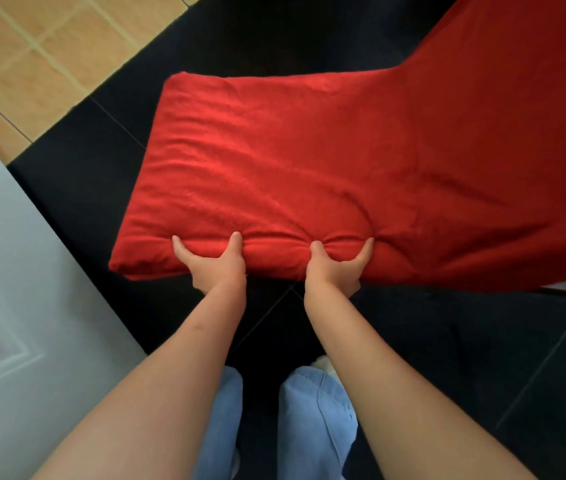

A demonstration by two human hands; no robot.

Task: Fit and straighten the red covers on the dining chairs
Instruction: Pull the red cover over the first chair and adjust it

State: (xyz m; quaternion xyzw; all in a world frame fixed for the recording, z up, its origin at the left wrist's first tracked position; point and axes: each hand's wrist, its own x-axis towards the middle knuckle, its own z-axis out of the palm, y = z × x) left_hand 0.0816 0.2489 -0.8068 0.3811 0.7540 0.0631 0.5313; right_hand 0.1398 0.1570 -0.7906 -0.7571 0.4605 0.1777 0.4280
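A red cover (309, 174) fills the middle of the frame and runs off toward the upper right, its cloth wrinkled. Both hands grip its near edge at the centre, side by side: the left hand (214, 263) and the right hand (337, 266), fingers curled over the edge and bunching the fabric between them. Below them lies dark floor (482, 341). Tan tiles (49, 46) show at upper left. Light blue trouser legs (312, 417) appear at the bottom.
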